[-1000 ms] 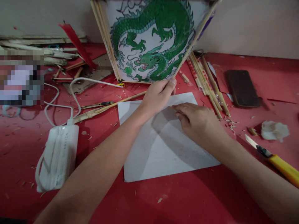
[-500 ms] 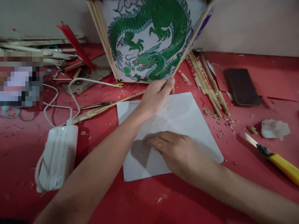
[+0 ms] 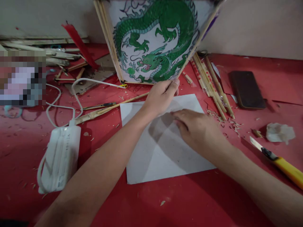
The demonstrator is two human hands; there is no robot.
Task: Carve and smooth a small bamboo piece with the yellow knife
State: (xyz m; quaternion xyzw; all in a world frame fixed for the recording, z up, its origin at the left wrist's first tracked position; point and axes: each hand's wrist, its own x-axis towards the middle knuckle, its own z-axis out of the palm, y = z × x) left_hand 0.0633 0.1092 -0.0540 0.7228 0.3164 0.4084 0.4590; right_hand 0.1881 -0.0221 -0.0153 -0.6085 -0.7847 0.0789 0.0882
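Small print on the white power bank (image 3: 60, 157) is illegible.

Dragon lantern panel (image 3: 156, 41) cut off by top edge. Pixelated patch (image 3: 22, 78) at left unreadable. Yellow knife (image 3: 279, 162) handle runs off right edge. Paper sheet (image 3: 163, 157) partly under forearms.

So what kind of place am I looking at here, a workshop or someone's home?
Most likely a small craft workbench for lantern making. A bamboo-framed panel with a painted green dragon stands at the back of the red table, loose bamboo sticks and shavings lie about, and a yellow knife rests nearby.
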